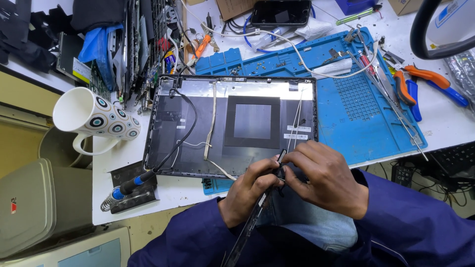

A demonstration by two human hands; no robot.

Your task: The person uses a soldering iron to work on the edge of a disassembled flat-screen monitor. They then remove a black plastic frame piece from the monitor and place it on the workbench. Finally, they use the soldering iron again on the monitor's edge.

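Note:
A black laptop lid cover (198, 128) lies inside-up on the white bench, with cables and a dark square pad across it. At its near edge both my hands pinch a thin black strip (252, 220) that runs down toward my lap. My left hand (247, 190) grips the strip from the left, fingers curled round it. My right hand (329, 178) closes on the strip's upper end from the right. Both sleeves are dark blue.
A blue work mat (356, 99) holds screws, metal hinges and a screwdriver. Orange pliers (410, 84) lie at the right. A spotted white mug (94, 116) lies on its side at the left, a soldering iron stand (131, 190) below it. A phone (279, 12) sits at the back.

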